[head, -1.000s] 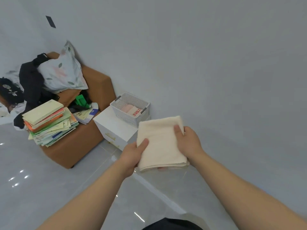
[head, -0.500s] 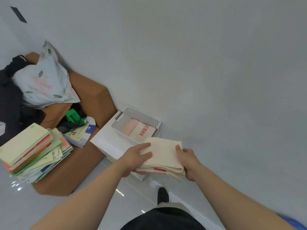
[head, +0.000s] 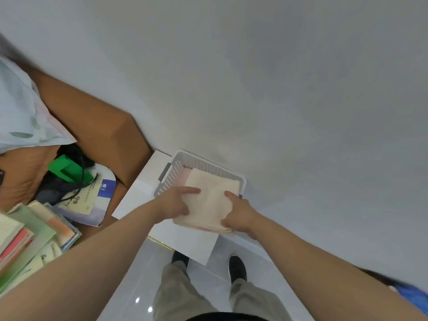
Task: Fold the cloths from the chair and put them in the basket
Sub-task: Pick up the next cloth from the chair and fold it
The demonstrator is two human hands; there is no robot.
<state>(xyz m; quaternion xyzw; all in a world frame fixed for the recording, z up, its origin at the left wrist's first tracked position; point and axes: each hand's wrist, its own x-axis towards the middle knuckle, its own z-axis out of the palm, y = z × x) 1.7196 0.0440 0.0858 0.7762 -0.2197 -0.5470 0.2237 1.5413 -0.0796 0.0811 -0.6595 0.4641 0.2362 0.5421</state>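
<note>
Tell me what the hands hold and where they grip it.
One folded cream cloth: the left hand grips its left edge, the right hand its right edge, over the white basket.

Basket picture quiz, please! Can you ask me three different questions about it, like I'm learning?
1. True or false: only one hand holds the cream cloth.
2. What does the basket stand on? A) white cabinet B) brown chair C) floor
3. Fill in: a ___ cloth already lies in the basket.

Key:
1. False. The left hand and right hand both hold it.
2. A.
3. Pink: the pink cloth shows at the cream one's edge.
</note>
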